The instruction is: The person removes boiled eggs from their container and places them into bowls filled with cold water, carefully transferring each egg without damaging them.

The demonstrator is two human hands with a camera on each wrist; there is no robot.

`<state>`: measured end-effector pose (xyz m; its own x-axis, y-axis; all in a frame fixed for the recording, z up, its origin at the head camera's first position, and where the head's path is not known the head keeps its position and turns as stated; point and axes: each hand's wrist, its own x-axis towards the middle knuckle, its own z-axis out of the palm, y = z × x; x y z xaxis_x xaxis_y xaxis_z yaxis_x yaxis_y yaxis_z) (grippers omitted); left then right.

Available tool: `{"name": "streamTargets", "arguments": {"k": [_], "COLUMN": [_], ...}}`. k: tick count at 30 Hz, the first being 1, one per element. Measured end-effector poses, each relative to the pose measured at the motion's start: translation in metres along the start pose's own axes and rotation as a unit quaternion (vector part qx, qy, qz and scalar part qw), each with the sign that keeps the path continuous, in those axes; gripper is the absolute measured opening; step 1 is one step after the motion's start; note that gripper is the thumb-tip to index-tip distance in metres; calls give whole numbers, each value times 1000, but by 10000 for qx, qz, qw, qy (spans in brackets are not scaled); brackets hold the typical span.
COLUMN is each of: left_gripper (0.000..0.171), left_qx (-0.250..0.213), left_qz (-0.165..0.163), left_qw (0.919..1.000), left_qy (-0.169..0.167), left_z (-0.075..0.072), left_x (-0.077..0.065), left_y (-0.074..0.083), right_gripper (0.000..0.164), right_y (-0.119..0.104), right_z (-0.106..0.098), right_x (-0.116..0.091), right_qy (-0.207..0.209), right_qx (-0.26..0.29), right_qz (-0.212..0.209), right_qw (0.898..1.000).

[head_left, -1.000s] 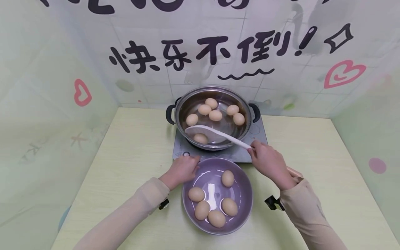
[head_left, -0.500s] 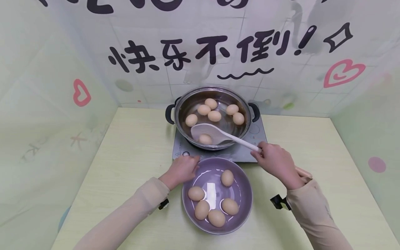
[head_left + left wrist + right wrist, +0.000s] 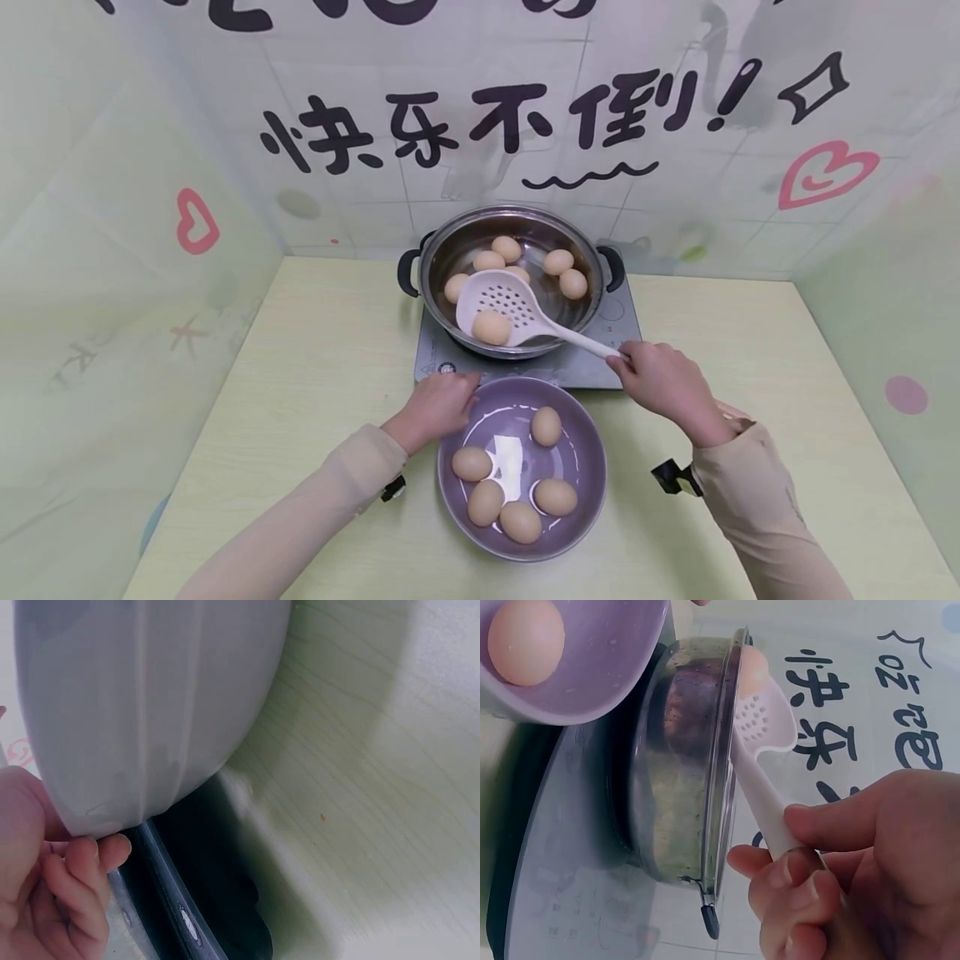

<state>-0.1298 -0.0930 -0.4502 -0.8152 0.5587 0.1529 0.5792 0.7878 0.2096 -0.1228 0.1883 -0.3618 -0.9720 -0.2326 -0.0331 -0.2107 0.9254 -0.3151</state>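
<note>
My right hand [image 3: 667, 383] grips the handle of a white slotted skimmer [image 3: 528, 317], its fingers wrapped round it in the right wrist view. One egg [image 3: 492, 327] lies in the skimmer's bowl, raised to the rim of a steel pot [image 3: 592, 321]. Several more eggs [image 3: 573, 284] sit in the pot, one partly hidden behind the skimmer. My left hand [image 3: 438, 404] pinches the rim of a purple bowl [image 3: 588, 517] at its upper left, with the thumb and curled fingertips at the edge in the left wrist view. Inside the bowl lie several eggs [image 3: 521, 522].
The pot stands on a flat induction cooker [image 3: 600, 367], black handles [image 3: 613, 269] at its sides. The purple bowl stands right in front of the cooker on a pale wooden table [image 3: 330, 350]. A printed wall sheet [image 3: 337, 225] closes off the back, with more sheeting at both sides.
The skimmer has come up from low in the pot with one egg in it, as my right hand shifted right. My left hand has stayed at the bowl's rim.
</note>
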Motion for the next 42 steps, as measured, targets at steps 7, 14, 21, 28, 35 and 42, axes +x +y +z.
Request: {"name": "streamTargets", "arguments": {"k": [7, 14, 21, 28, 35, 42], "left_gripper": [14, 14, 14, 10, 13, 12], "left_qx": [112, 70, 111, 3, 4, 21], "left_qz": [11, -4, 3, -25, 36, 59], "left_qw": [9999, 10000, 9999, 10000, 9999, 10000], "left_qy": [-23, -47, -67, 6, 98, 27], "left_z": [0, 0, 1, 1, 3, 3], "left_x": [0, 0, 1, 1, 1, 1], "left_y": [0, 0, -1, -1, -3, -3], "right_gripper": [26, 25, 26, 28, 27, 22], "right_y": [1, 5, 10, 14, 21, 26], "right_z": [-4, -13, -27, -37, -36, -29], "right_x": [4, 4, -6, -32, -59, -82], "right_qy": [-316, -457, -523, -483, -467, -331], "right_qx": [-50, 134, 342, 469, 327, 72], "right_qz": [55, 17, 112, 146, 259, 396], "right_qw": [9995, 9989, 9980, 9976, 9980, 9986]}}
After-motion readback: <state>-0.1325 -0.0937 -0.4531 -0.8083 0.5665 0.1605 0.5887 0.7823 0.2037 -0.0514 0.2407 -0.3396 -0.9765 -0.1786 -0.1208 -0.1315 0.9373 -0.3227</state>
